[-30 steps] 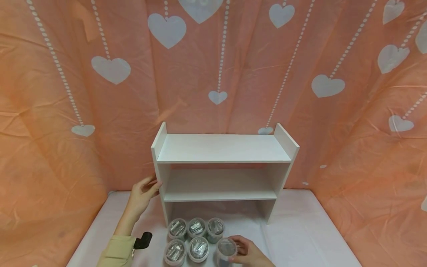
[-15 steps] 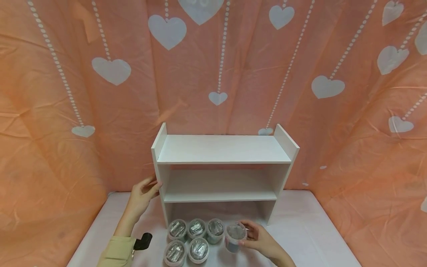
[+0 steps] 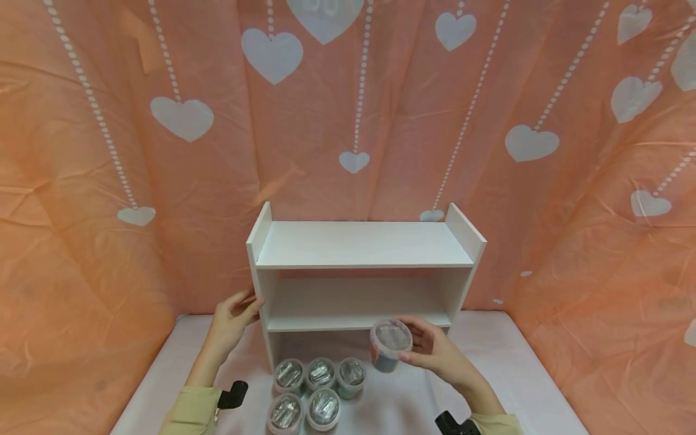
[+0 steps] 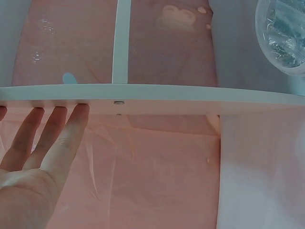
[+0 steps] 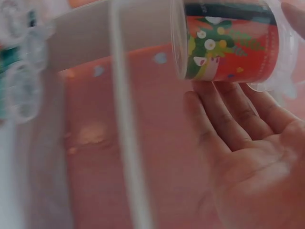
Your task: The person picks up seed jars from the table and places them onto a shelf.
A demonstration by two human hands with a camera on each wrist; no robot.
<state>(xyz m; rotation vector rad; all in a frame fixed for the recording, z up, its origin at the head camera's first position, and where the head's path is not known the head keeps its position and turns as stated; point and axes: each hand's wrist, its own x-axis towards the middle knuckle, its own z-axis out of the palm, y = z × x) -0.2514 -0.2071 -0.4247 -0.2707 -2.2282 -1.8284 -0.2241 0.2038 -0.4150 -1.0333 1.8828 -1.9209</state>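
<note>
Taken left to right: a person's left hand (image 3: 231,323), with a pale green cuff (image 3: 193,411) at the forearm, reaches to a white shelf unit (image 3: 353,251). Its fingers are fairly straight and spread, tips resting against the outer face of the left side panel (image 3: 265,278); they pinch nothing, and seem to be steadying the unit.

Next, in front of the unit's left half, five lidded tubs (image 3: 321,371) with silvery tops stand close together on the white bench (image 3: 489,356), three in the back row and two in the front row. These appear to be the part of the work left to do.

Behind them are the unit's upper board (image 3: 364,241) and lower board (image 3: 353,302); no tub shows on either one.

Right of the group, a sixth tub (image 3: 391,341) is held up off the bench, lid upward and slightly tilted, overlapping the lower board's front edge in the head view; whether it touches the unit I cannot tell. The right hand (image 3: 435,353) grips it from the right between thumb and fingers. The right wrist view shows its red, flowered label (image 5: 233,45).

Overall, the work looks early: one tub is lifted, none is shelved
</note>
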